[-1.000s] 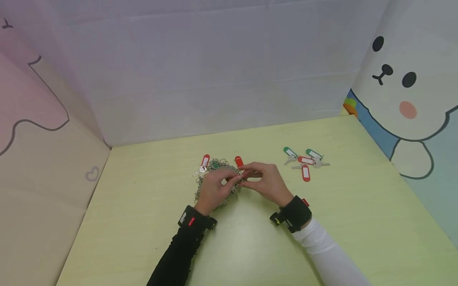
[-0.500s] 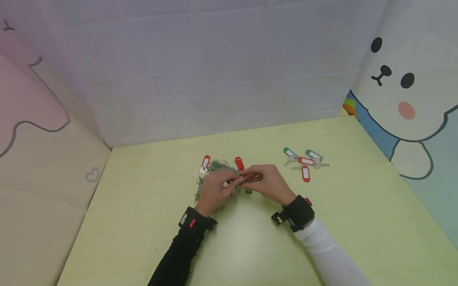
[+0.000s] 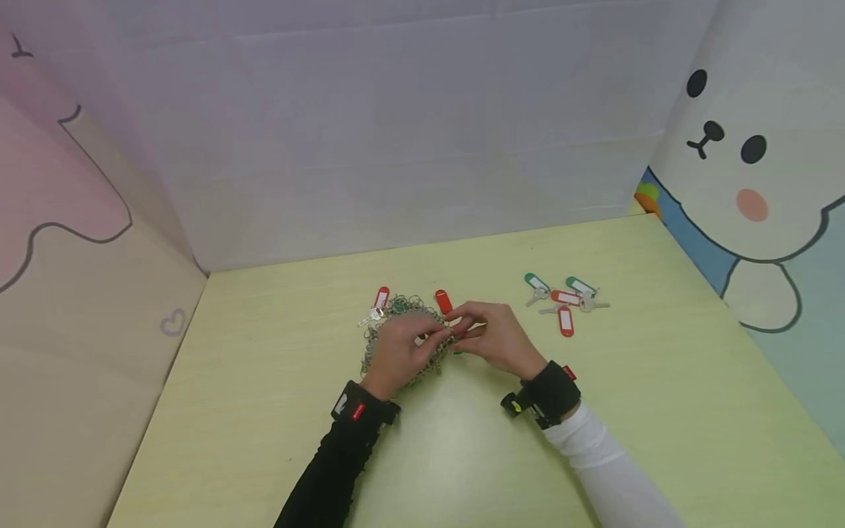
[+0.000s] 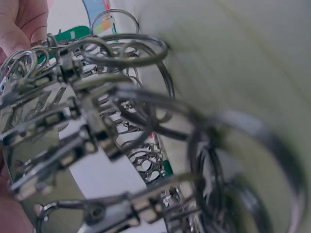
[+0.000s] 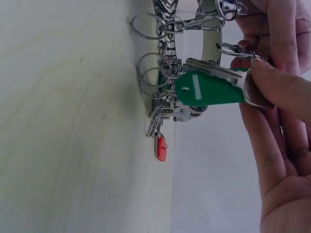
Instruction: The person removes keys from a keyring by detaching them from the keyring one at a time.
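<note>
In the head view my left hand [image 3: 403,348] grips a round metal key holder [image 4: 97,126] hung with several snap hooks and split rings. Its thumb and forefinger come together at the holder's right side. There my right hand [image 3: 495,337] meets it and pinches a silver key [image 5: 257,92] with a green key tag [image 5: 209,90]. A small snap hook [image 5: 238,51] lies close to the fingertips in the right wrist view. Whether the key's ring passes through that hook cannot be made out. The left palm hides much of the holder.
Behind the holder lie a red tag [image 3: 381,297] with a key [image 3: 371,316] and another red tag [image 3: 444,301]. Further right, keys [image 3: 586,302] lie with green tags [image 3: 581,286] and red tags [image 3: 565,321]. Cloth walls [image 3: 422,147] bound the table [image 3: 264,411].
The green tag came into sight below my right fingers half a second ago and is now mostly hidden in the head view. Both hands have shifted only slightly and stay together.
</note>
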Demonstrator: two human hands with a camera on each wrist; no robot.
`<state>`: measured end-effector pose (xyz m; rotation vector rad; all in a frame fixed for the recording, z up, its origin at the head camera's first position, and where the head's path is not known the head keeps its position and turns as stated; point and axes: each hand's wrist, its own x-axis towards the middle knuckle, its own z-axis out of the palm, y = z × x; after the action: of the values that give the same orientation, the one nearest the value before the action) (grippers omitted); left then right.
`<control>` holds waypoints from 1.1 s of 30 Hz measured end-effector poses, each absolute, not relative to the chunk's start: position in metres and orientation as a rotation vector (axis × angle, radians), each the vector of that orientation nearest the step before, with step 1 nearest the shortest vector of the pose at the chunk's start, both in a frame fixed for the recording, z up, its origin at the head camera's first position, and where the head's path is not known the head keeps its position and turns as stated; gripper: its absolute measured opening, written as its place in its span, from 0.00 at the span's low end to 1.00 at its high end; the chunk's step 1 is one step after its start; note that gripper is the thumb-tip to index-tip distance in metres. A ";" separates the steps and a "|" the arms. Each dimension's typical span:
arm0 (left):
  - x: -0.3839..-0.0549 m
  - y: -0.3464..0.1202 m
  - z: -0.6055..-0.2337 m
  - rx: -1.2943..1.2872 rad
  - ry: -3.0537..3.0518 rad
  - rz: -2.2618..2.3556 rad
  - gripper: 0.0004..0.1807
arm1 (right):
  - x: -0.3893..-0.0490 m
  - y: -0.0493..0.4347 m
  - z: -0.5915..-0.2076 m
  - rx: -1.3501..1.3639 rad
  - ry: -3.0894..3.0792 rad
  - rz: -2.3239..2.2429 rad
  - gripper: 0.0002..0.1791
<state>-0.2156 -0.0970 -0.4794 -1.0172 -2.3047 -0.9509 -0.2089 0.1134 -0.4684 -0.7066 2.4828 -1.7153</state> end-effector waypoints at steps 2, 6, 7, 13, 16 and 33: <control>-0.216 -0.097 -0.479 -1.015 -2.306 -0.992 0.07 | -0.209 0.114 -0.468 -0.717 2.467 -1.721 0.22; -0.216 -0.097 -0.479 -1.010 -2.315 -1.029 0.05 | -0.211 0.116 -0.468 -0.738 2.458 -1.705 0.27; -0.216 -0.097 -0.479 -1.009 -2.312 -1.030 0.04 | -0.211 0.117 -0.468 -0.733 2.455 -1.704 0.27; -0.217 -0.098 -0.480 -1.011 -2.293 -1.003 0.03 | -0.212 0.115 -0.469 -0.714 2.456 -1.678 0.23; -0.217 -0.098 -0.480 -1.016 -2.294 -0.994 0.02 | -0.212 0.114 -0.471 -0.709 2.493 -1.654 0.21; -0.216 -0.102 -0.478 -0.995 -2.414 -1.290 0.06 | -0.211 0.118 -0.469 -0.760 2.632 -1.700 0.18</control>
<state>-0.2158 -0.1019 -0.4779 -0.9948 -2.4143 -1.2902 -0.2107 0.1182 -0.4692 -0.7605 2.6324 -1.6999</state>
